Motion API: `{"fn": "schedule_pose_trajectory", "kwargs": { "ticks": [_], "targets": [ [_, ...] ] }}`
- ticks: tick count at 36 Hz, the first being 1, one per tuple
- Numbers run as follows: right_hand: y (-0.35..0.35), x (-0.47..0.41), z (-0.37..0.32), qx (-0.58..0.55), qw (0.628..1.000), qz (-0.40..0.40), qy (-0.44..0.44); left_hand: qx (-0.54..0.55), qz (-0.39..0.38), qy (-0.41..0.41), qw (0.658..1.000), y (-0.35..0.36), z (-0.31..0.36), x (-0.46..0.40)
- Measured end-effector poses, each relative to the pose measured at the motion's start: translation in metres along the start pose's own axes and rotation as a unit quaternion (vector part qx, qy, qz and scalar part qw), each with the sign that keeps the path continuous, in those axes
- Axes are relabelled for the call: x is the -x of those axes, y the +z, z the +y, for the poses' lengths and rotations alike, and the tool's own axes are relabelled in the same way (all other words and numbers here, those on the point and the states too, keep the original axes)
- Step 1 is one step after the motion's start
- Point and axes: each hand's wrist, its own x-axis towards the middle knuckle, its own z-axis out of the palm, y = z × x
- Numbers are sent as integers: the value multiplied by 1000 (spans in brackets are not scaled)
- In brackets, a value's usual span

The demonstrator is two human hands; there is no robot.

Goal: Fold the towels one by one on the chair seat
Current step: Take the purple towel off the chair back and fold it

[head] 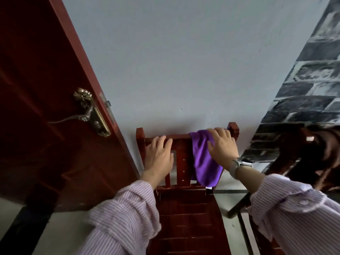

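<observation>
A red wooden chair (184,208) is standing against a pale wall (184,61), its slatted seat running from the centre of the view toward 6 o'clock and its backrest sitting just past centre toward 12 o'clock. A purple towel (204,162) is hanging over the top rail of the backrest at the chair's 1 o'clock corner, draping down the front of the slats, with its lower edge reaching close to the seat. The right hand (221,146) is lying on the upper part of the towel, fingers spread and fairly straight, the fingertips reaching over the rail; it is pressing or touching the cloth rather than pinching it, so the grip is open. A watch (241,162) is sitting on that wrist. The left hand (159,153) is resting at the 11 o'clock corner of the backrest, fingers extended over the top rail and holding nothing, likewise open. Both forearms are wearing striped sleeves (128,214). A dark red door (46,107) with a brass handle (90,111) is standing at 9 o'clock. A grey brick-patterned wall (309,89) is showing at 3 o'clock.
</observation>
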Motion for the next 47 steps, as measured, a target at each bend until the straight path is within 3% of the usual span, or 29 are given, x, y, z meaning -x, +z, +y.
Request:
{"fn": "schedule_pose_trajectory", "kwargs": {
  "ticks": [5,11,17,20,23,27,31,35,38,40,42,45,47],
  "targets": [
    [13,-25,6,111,993,-44,-8,-10,-30,9,999,24,-4,-28],
    [16,-30,11,84,996,18,-21,5,-13,15,1000,44,-9,-25],
    [-12,-31,-4,-132,986,69,77,23,-14,4,1000,43,-11,-28],
    [-41,-30,-14,-213,969,111,61,40,-57,-14,997,32,-9,-33],
    [-79,-29,-27,-321,934,151,24,127,-70,-33,989,9,-2,-42],
    [-122,-20,-36,-409,894,180,-38,350,20,-2,937,-36,22,-50],
    [-148,4,-30,-467,862,174,-87,414,129,85,897,-80,48,-52],
    [-159,35,-14,-523,837,126,-105,386,172,181,888,-100,70,-41],
    [-152,60,11,-550,826,104,-59,405,107,187,888,-96,85,-19],
    [-140,81,35,-537,841,58,-19,385,77,208,896,-82,92,-1],
    [-119,105,62,-492,869,-52,24,348,56,220,910,-58,95,22],
    [-78,144,99,-369,885,-279,57,301,19,203,932,-21,95,60],
    [-49,167,118,-303,882,-353,78,271,-3,195,943,1,94,82]
  ]
}}
